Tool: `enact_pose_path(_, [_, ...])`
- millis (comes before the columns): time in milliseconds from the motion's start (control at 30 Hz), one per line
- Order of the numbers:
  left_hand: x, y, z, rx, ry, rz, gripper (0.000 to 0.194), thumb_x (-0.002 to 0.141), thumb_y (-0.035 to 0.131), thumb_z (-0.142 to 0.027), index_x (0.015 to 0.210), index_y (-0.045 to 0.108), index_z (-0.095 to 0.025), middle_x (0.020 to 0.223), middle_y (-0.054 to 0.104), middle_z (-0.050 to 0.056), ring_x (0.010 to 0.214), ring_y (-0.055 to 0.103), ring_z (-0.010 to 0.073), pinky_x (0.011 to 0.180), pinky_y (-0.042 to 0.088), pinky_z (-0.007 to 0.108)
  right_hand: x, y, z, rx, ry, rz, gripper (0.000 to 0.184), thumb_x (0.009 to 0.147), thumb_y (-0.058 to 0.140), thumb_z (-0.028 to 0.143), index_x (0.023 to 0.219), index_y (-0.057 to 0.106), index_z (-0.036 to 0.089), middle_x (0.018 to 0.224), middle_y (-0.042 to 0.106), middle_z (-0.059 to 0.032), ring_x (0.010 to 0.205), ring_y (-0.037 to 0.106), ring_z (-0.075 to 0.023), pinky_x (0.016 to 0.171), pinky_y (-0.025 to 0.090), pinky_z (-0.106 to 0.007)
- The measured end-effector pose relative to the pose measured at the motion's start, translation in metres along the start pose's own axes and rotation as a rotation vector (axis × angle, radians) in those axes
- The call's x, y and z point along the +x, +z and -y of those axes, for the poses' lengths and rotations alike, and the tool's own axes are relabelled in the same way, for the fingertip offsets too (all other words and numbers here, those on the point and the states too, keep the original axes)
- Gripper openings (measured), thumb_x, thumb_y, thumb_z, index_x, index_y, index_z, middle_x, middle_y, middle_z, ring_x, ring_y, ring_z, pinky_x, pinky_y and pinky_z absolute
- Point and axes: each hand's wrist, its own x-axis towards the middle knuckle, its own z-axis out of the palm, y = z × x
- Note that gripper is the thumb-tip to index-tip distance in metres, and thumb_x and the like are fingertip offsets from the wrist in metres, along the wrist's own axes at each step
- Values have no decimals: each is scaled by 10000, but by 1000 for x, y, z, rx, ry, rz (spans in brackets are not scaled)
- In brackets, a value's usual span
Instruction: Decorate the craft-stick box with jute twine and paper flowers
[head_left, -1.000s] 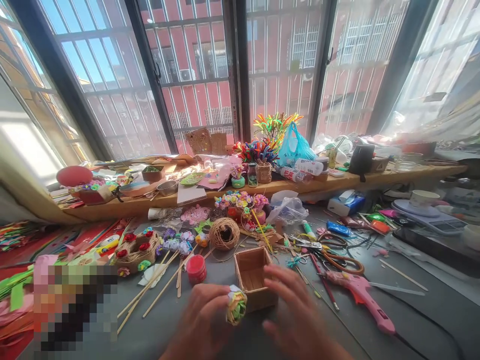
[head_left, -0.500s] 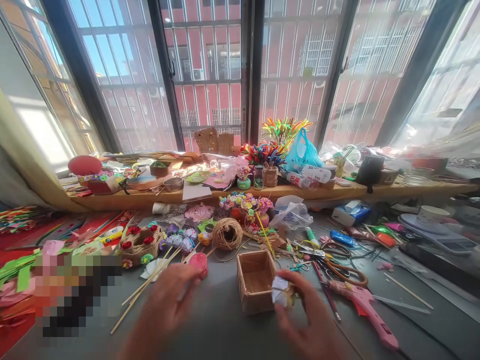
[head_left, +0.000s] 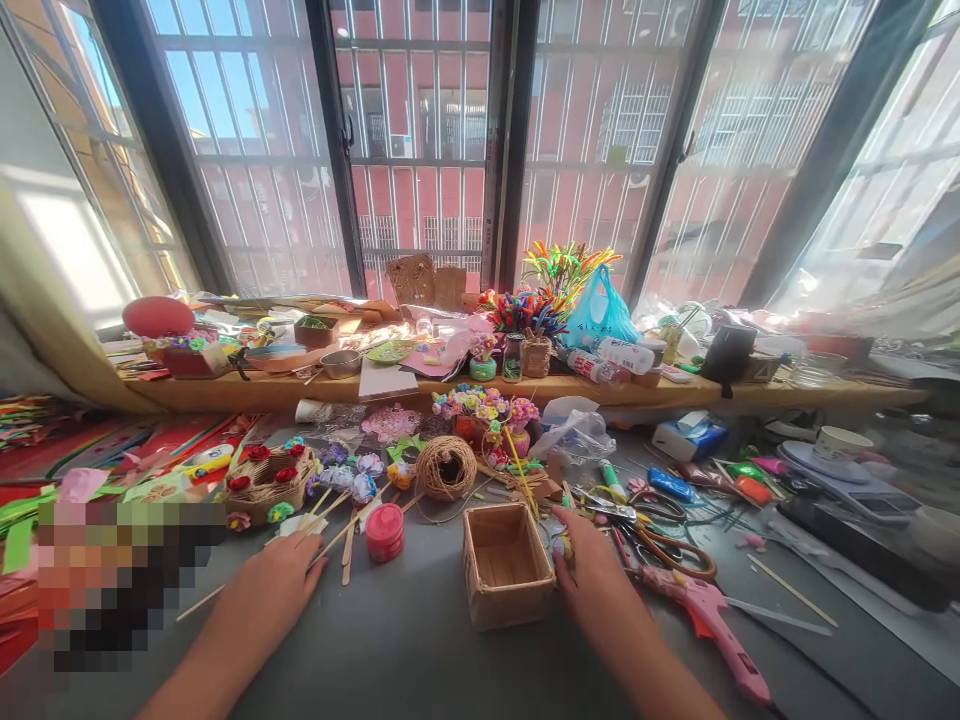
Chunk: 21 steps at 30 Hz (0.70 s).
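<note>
My left hand (head_left: 270, 575) lies low with its fingers reaching over some thin wooden sticks (head_left: 349, 526) and white paper (head_left: 294, 526), well to the left of the open brown box (head_left: 511, 600); I can't tell whether it pinches any of them. My right hand (head_left: 589, 560) is just right of the box, fingers loosely curled by one pale paper flower (head_left: 559, 541), which they partly hide, so I can't tell whether they grip it. The one box stands upright on the grey surface (head_left: 397, 660), between my two hands.

Left of the box I count one red jar (head_left: 385, 533); beyond and left of it, one twine ball (head_left: 429, 467). Farther left sits one twine basket (head_left: 264, 506) with four red flowers on it. Right of the box are one pink glue gun (head_left: 709, 607) and at least one pair of scissors (head_left: 616, 507). Well beyond the box, on the ledge (head_left: 390, 397), I see two plastic bottles (head_left: 627, 356) and one blue bag (head_left: 601, 318).
</note>
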Motion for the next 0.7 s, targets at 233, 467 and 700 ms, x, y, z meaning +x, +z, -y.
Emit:
enact_pose_path(233, [-3, -21, 1, 10, 16, -148, 410, 993, 348, -428, 989, 717, -251, 1042, 800, 108, 975, 762, 323, 800, 568, 395, 9, 9, 3, -32, -33, 16, 467, 812, 634, 175, 1267, 717, 235, 1303, 739, -170, 1267, 654, -429, 1078, 516, -622])
enact_pose_path(467, [-7, -43, -12, -320, -55, -268, 338, 965, 520, -541, 1018, 720, -274, 1004, 807, 24, 878, 776, 261, 705, 593, 291, -1, -21, 31, 63, 14, -174, 303, 956, 573, 326, 1221, 687, 236, 1312, 701, -162, 1285, 604, -391, 1135, 429, -635])
enact_pose_path(700, [-19, -32, -108, -706, 413, -183, 218, 1000, 562, -412, 975, 738, -286, 845, 763, 25, 726, 706, 222, 681, 572, 282, -19, -49, 80, 910, 83, 143, 531, 924, 719, 590, 1372, 633, 317, 1193, 769, -127, 911, 737, -309, 783, 623, -455])
